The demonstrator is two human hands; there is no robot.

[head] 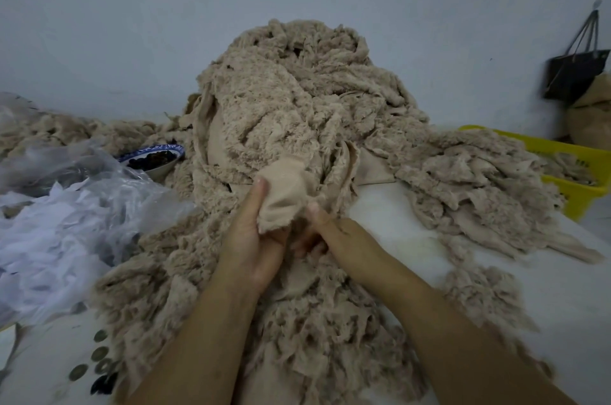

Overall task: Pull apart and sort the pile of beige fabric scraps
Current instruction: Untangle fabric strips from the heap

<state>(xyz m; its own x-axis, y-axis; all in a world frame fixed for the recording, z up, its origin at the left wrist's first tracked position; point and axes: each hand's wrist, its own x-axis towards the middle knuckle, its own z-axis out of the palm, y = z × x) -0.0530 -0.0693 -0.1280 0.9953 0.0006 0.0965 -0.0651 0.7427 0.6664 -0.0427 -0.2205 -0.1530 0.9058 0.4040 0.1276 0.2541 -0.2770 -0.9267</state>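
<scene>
The beige scrap (286, 188) is pinched by left hand (256, 236) and right hand (334, 234); if fibres beyond the grip are entangled, the pile (297, 100) may be dragged down

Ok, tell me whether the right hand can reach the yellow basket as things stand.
Probably yes: the yellow basket sits open on that side, with only low scraps between. The right hand pinches a scrap, though.

Tall heap of fuzzy beige fabric scraps (297, 100) is spread over white tabletop (396, 219), L to R; one smooth beige scrap (284, 189) is held up at front-ctr.
</scene>
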